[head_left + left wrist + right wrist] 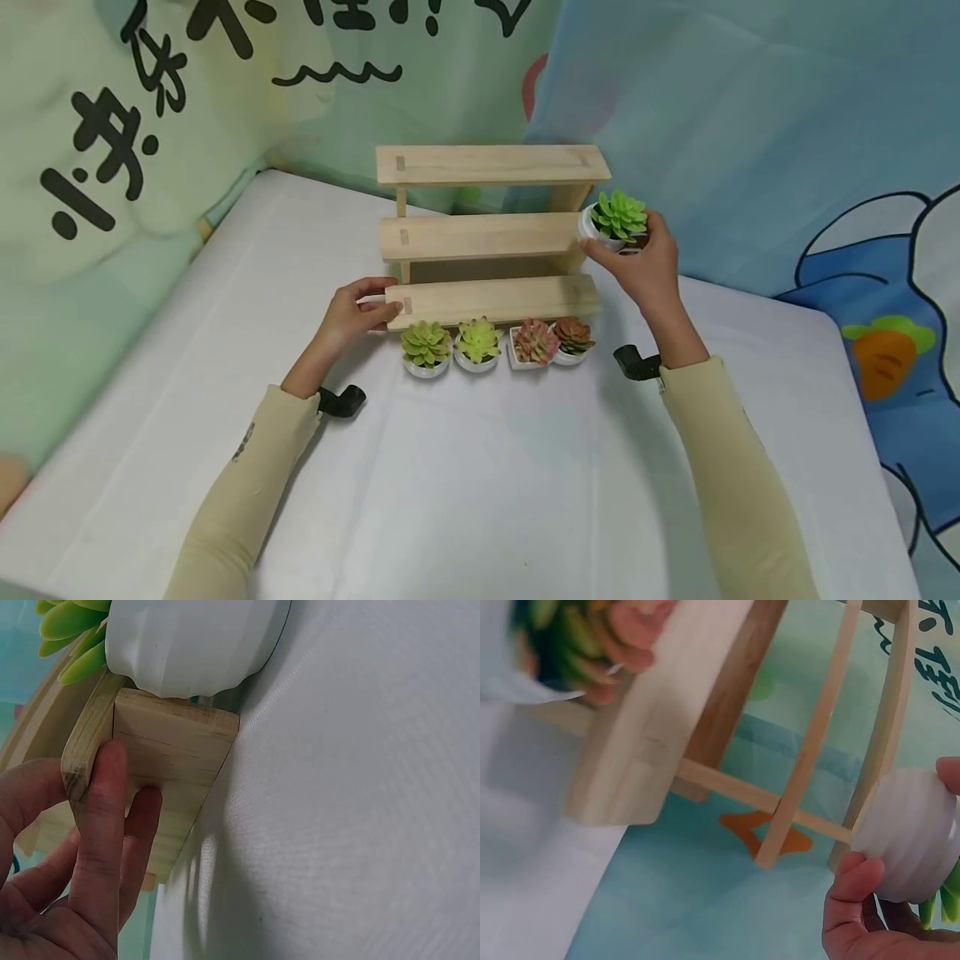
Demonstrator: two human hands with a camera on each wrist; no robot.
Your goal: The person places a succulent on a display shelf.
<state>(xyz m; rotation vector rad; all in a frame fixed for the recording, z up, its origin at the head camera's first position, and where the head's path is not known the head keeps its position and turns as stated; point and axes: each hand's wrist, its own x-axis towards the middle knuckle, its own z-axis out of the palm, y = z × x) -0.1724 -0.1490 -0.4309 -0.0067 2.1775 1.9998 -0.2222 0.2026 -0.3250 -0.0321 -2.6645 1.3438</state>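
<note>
A three-tier wooden plant stand (487, 302) stands on the white-covered table. My left hand (365, 308) grips the left end of its lowest board; in the left wrist view, thumb and fingers (105, 840) pinch the board's corner. My right hand (647, 260) holds a green potted succulent (617, 218) by its white pot, at the right end of the middle board. The right wrist view shows fingers and thumb on either side of that ribbed white pot (907, 832), with its leaves partly out of frame.
In front of the stand sit two green succulents (425, 346) in round white pots, a pink succulent (534, 343) in a square pot and a reddish-brown one (573, 337). Printed cloth (712, 125) hangs behind the table (465, 483).
</note>
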